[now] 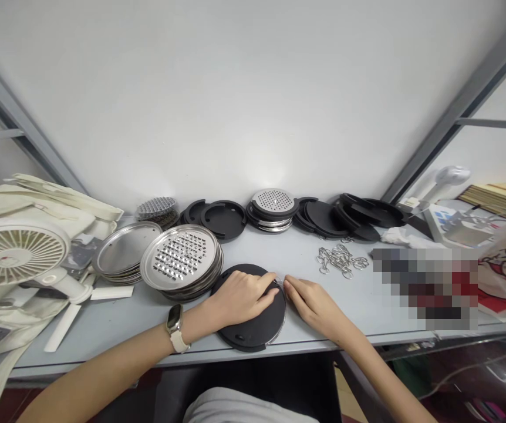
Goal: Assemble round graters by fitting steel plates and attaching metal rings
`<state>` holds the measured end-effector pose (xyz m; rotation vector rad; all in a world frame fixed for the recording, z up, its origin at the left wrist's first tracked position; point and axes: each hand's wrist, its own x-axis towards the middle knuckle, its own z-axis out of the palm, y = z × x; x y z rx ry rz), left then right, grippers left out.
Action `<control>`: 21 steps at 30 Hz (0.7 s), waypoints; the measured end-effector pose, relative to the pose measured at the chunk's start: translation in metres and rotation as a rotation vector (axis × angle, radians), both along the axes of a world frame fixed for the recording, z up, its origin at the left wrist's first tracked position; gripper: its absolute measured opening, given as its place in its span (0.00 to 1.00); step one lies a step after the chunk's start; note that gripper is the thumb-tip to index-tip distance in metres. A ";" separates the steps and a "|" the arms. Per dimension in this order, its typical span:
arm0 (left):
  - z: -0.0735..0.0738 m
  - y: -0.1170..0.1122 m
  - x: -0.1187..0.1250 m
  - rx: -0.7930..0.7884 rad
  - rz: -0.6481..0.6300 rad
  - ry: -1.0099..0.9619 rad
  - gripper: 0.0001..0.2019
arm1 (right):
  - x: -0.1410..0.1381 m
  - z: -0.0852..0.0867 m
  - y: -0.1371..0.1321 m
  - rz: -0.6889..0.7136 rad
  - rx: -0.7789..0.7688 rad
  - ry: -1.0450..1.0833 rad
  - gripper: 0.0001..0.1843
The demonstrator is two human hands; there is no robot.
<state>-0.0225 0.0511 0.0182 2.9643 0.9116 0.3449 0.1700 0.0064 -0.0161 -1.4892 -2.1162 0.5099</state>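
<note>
A round black disc (255, 323) with a thin metal rim lies flat at the table's front edge. My left hand (242, 296) rests on top of it, fingers curled and pinched at its right edge. My right hand (312, 302) meets it there, fingertips pinched together on a small metal piece (279, 282) at the disc's rim; I cannot make out what that piece is. A watch sits on my left wrist.
A stack of perforated steel grater discs (180, 258) and plain steel plates (123, 249) stand left of the disc. Black discs (224, 218) and more stacks line the back. A heap of metal rings (338, 259) lies right. A white fan (15, 249) stands far left.
</note>
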 end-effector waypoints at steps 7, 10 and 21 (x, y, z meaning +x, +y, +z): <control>0.002 -0.002 0.000 -0.017 0.003 0.001 0.13 | 0.000 0.003 -0.001 0.013 -0.027 0.012 0.17; 0.003 -0.002 0.000 -0.025 0.010 -0.005 0.13 | 0.000 0.004 -0.002 0.016 -0.030 0.008 0.16; 0.002 -0.002 0.000 -0.039 0.016 -0.012 0.12 | -0.001 0.001 -0.001 0.019 0.027 -0.042 0.15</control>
